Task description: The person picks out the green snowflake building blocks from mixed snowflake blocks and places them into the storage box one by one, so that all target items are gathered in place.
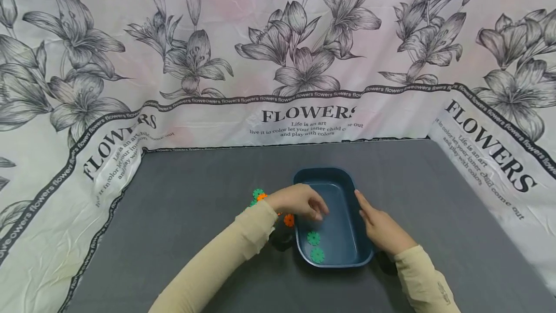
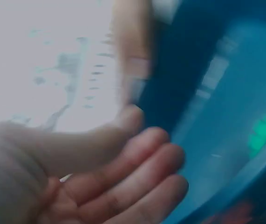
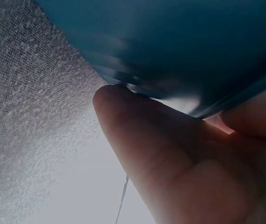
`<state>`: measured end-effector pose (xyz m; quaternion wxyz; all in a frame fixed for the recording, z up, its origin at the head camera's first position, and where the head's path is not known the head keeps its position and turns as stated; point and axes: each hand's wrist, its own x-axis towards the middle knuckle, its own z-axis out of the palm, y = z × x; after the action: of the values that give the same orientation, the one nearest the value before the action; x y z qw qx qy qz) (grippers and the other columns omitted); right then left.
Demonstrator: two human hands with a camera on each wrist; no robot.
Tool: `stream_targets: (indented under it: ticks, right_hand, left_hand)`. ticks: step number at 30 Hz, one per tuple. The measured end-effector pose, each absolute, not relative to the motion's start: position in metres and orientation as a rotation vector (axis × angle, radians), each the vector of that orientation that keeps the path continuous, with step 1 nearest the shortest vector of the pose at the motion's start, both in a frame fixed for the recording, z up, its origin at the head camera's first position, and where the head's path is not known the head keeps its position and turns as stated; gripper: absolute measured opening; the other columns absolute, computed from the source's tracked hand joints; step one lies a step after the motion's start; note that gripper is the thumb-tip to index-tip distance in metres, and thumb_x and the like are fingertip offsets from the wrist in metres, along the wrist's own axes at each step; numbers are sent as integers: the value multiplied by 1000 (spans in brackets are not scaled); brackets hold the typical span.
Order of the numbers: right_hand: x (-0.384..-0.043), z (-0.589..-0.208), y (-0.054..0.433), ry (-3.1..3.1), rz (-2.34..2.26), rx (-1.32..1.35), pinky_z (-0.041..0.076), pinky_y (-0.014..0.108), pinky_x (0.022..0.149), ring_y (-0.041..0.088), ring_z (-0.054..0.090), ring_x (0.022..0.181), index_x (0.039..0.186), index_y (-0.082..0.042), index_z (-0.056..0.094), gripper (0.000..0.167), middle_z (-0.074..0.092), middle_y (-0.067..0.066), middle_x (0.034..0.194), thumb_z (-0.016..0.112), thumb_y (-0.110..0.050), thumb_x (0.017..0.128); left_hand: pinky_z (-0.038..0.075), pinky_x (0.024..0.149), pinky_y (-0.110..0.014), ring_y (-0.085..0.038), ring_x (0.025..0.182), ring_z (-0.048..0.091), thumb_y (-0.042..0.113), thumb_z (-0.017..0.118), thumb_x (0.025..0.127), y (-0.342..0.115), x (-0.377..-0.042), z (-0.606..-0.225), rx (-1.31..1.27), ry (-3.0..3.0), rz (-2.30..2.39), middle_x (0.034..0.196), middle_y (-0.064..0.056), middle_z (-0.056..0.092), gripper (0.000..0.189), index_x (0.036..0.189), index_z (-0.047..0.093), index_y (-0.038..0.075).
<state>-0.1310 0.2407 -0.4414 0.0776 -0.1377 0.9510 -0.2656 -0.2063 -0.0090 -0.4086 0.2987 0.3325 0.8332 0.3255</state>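
— Filling the tray [image 1: 340,216], we judge?
— Yes: two green discs [image 1: 317,255] lie inside. Our left hand [image 1: 299,201] hovers above, grip loose and seemingly bare; our right hand [image 1: 384,228] rests against the side.
— Next?
— Likely reaching for the orange disc [image 1: 288,220] just outside.

printed cloth [image 1: 208,124] | "FLOWERS" | "Life is an art" | black band [image 1: 243,100]: repeated "flowers"
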Motion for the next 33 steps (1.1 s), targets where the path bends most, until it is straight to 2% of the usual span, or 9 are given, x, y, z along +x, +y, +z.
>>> stream_targets:
  ticks: [7,9,12,14,21,24,26,28,33]
  right_hand:
    - [-130,-443,239,2881,-786,-451,43,31,65,9,44,52,151,3,14,56,45,1,63,40,-5,102]
    - [-129,-443,238,2896,-790,-463,47,34,68,15,58,64,151,4,16,56,57,13,73,40,-4,101]
    - [-129,-442,238,2912,-789,-461,49,38,71,26,65,83,150,5,18,56,63,32,98,42,-3,100]
    - [-129,-442,237,2925,-792,-468,50,41,74,32,65,95,150,6,19,55,55,38,118,42,-3,100]
    - [-131,-444,237,2882,-826,-422,49,49,82,36,64,96,152,0,18,54,59,36,113,39,-10,103]
    - [-134,-448,241,2828,-917,-374,47,55,88,44,61,103,153,-6,17,54,56,35,118,38,-17,104]
    - [-138,-453,244,2807,-1008,-364,44,59,92,48,51,119,153,-9,19,54,43,37,136,39,-23,105]
    - [-144,-458,248,2770,-1105,-352,43,61,93,51,46,123,154,-13,19,55,36,36,142,40,-28,104]
    - [-162,-471,255,2612,-1362,-403,27,68,102,50,20,139,156,-19,9,61,15,26,155,40,-27,104]
  left_hand:
    - [52,80,-53,-41,94,61,29,58,96,-88,-203,-415,554,2099,1464,100,-10,68,27,116,66,12]
    - [51,80,-53,-42,94,60,29,59,96,-109,-202,-422,454,2178,1495,101,-10,67,28,117,66,10]
    - [51,80,-48,-36,91,61,27,61,95,-132,-198,-436,307,2290,1492,104,-11,66,29,118,65,10]
    - [50,78,-43,-30,87,61,24,63,94,-142,-195,-447,226,2372,1460,100,-9,66,27,117,65,10]
    - [44,68,-31,-16,74,56,18,68,90,-154,-184,-473,90,2508,1397,87,-3,62,24,112,66,8]
    - [43,67,-30,-15,72,54,15,71,87,-153,-181,-479,58,2516,1412,88,-3,61,24,110,67,8]
    - [44,66,-30,-15,70,53,13,72,85,-152,-180,-481,51,2525,1416,89,-3,61,24,108,68,8]
    - [44,66,-29,-15,68,52,11,74,83,-151,-180,-482,46,2526,1424,90,-4,60,25,107,69,8]
    - [42,62,-28,-16,64,47,7,76,80,-149,-178,-484,79,2546,1436,91,-8,59,29,108,68,5]
